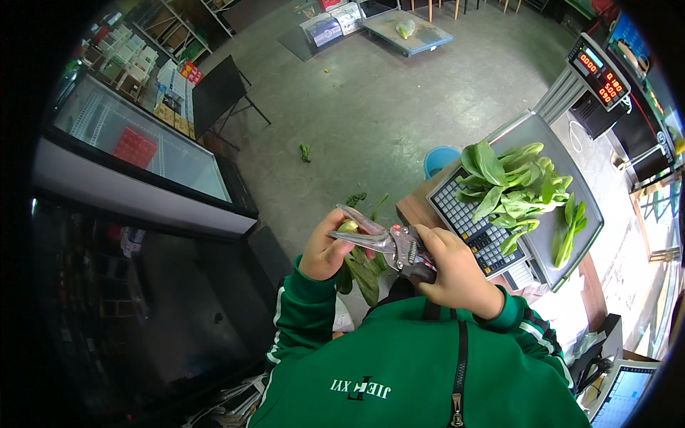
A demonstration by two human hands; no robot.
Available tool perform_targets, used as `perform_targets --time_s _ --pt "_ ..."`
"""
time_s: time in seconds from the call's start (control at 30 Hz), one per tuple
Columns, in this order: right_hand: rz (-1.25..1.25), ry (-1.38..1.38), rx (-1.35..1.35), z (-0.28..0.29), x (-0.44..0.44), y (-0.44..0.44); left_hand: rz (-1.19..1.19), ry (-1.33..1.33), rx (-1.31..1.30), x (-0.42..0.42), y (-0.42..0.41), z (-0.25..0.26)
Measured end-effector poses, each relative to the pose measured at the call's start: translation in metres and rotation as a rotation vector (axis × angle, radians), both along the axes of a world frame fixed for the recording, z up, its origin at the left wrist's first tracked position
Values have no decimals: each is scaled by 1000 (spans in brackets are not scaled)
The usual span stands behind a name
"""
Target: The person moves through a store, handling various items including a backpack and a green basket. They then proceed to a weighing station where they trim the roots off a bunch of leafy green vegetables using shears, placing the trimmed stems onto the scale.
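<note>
My left hand is closed around the stem end of a leafy green vegetable, whose leaves hang below the hand. In my right hand are metal pruning shears with a coiled spring. The shears' blades stand apart, on either side of the pale stem end; whether they touch it I cannot tell. To the right, a pile of leafy greens lies over the keypad and tray of a digital scale, and a smaller bunch lies on the tray's right part.
A blue bucket stands on the floor behind the wooden counter. Leaf scraps lie on the floor. At left are a glass-topped freezer and a black folding table. A flat trolley holds a bagged vegetable.
</note>
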State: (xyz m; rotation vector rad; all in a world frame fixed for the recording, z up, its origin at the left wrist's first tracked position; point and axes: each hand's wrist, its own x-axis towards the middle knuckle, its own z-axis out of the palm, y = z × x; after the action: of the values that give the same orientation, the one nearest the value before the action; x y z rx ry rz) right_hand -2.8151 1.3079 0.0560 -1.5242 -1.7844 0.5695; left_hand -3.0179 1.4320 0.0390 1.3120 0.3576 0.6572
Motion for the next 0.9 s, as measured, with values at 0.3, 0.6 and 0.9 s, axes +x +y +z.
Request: perform_targets --time_s 0.3,0.6,0.9 --pt "-74 29 -42 0 -1 4 -46 -5 40 13 25 -7" --pt "-188 59 -40 -5 5 5 -159 -3 -2 39 42 -13" --pt "-277 63 -34 -7 10 3 -219 24 59 59 54 -15"
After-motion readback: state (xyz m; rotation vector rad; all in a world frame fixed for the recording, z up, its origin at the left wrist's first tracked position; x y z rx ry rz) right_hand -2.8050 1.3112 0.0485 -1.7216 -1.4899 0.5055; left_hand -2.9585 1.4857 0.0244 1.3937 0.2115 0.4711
